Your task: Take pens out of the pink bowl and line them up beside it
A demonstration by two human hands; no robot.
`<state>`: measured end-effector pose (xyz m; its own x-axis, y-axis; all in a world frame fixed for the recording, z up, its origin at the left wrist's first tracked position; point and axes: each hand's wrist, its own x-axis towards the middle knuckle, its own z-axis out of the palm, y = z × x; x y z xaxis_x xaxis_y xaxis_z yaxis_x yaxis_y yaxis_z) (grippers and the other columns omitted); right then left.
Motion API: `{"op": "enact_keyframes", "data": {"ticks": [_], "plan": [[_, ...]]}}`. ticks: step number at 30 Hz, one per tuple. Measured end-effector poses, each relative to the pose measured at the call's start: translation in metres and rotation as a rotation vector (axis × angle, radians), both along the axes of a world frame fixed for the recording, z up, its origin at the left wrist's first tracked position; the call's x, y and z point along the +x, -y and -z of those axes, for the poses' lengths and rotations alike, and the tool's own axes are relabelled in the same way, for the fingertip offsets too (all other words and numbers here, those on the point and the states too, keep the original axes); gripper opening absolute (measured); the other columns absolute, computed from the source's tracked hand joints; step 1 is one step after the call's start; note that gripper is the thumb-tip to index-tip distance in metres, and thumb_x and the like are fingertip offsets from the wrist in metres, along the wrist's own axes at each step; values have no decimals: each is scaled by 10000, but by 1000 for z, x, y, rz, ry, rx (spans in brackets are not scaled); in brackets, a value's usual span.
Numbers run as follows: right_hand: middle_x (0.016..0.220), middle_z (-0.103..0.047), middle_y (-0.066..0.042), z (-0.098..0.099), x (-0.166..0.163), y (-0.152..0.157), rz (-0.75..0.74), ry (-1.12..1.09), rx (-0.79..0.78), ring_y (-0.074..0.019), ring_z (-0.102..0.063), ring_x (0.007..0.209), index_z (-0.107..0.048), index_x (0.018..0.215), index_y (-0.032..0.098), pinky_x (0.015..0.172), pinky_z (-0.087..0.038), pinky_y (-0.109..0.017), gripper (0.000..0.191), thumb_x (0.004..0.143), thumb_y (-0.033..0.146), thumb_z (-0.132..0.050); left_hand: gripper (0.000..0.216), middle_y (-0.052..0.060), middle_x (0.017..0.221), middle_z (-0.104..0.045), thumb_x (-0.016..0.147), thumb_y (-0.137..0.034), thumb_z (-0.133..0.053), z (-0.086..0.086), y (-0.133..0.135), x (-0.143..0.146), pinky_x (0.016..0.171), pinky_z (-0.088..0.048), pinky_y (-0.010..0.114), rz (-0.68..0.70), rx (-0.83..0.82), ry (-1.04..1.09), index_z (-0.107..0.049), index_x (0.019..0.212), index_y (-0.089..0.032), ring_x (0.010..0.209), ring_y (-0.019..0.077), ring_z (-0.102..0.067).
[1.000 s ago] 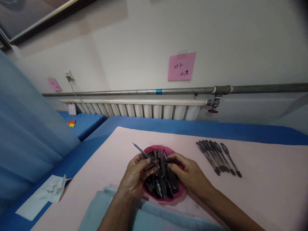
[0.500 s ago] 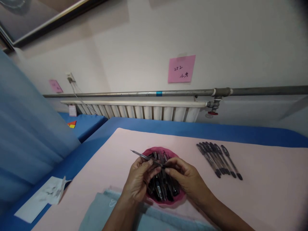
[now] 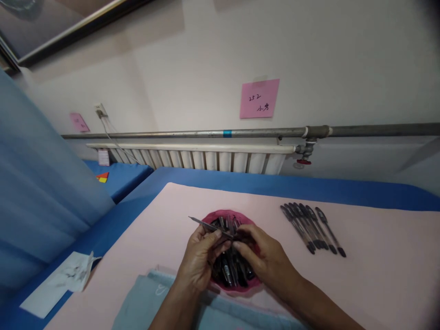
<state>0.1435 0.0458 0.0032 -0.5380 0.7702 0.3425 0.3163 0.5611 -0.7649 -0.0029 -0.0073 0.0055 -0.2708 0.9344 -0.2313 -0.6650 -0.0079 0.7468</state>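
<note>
A slim pen [image 3: 208, 224] without a cap over its tip slants above the basket, its point toward the upper left. My left hand [image 3: 199, 256] grips its barrel between thumb and fingers. At the pen's rear end, the thumb and forefinger of my right hand [image 3: 266, 252] close in a pinch; the exact contact is partly hidden by the fingers. Below both hands is a round pink basket [image 3: 222, 213] holding many dark pen parts [image 3: 228, 270]. To the right, several capped black pens [image 3: 302, 227] lie side by side in a slanting row on the pink sheet.
A pink sheet [image 3: 385, 266] covers the blue table [image 3: 261, 182]. White paper pieces [image 3: 51, 286] lie at the left edge, beside a blue curtain [image 3: 44, 183]. Behind the table stand a radiator [image 3: 209, 160] and a pipe with a red valve [image 3: 304, 162].
The pen has shifted slightly right and down along with my left hand. The fingers of my right hand have moved slightly at its rear end. The row of pens has not changed.
</note>
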Motion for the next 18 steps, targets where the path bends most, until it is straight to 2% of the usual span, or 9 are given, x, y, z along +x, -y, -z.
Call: {"op": "enact_keyframes", "data": {"ticks": [3, 5, 7, 11, 15, 18], "plan": [[780, -609, -20, 1, 1, -2, 7, 64, 81, -183, -579, 757, -563, 813, 204, 686, -450, -318, 46, 805, 210, -518, 249, 39, 783, -686, 620, -144, -743, 0, 0, -1, 692, -536, 260, -14, -1, -9, -608, 829, -133, 719, 135, -651], [744, -596, -20, 1, 1, -3, -38, 88, 131, -175, -565, 722, -568, 785, 200, 675, -443, -319, 141, 855, 213, -446, 249, 41, 785, -683, 617, -145, -744, 0, 0, -1, 686, -537, 258, -20, -8, -19, -609, 826, -131, 717, 134, -649], [750, -598, -30, 1, 1, -3, -60, 117, 193, -184, -557, 729, -573, 802, 196, 682, -438, -335, 170, 875, 234, -424, 254, 43, 791, -682, 622, -149, -741, 0, 1, 0, 683, -536, 255, -18, -8, -34, -610, 838, -131, 716, 133, -648], [816, -608, -48, 2, 2, -4, -44, 126, 291, -202, -549, 783, -553, 855, 186, 696, -433, -343, 59, 824, 189, -502, 256, 45, 788, -676, 637, -162, -733, 1, 1, 1, 686, -536, 257, -14, -18, -59, -607, 858, -133, 713, 135, -646], [791, -621, -37, 3, 3, -5, -102, 137, 350, -186, -547, 746, -557, 859, 191, 686, -427, -338, 130, 873, 172, -429, 260, 41, 797, -670, 640, -162, -729, 3, 0, 1, 674, -534, 246, -20, -20, -81, -605, 867, -138, 704, 125, -639], [838, -630, -54, 4, 2, -5, -98, 156, 403, -206, -549, 785, -554, 890, 179, 700, -427, -359, 88, 855, 196, -476, 263, 39, 775, -665, 628, -166, -736, 4, -1, 0, 662, -534, 245, -28, -32, -101, -605, 854, -137, 686, 123, -633]]}}
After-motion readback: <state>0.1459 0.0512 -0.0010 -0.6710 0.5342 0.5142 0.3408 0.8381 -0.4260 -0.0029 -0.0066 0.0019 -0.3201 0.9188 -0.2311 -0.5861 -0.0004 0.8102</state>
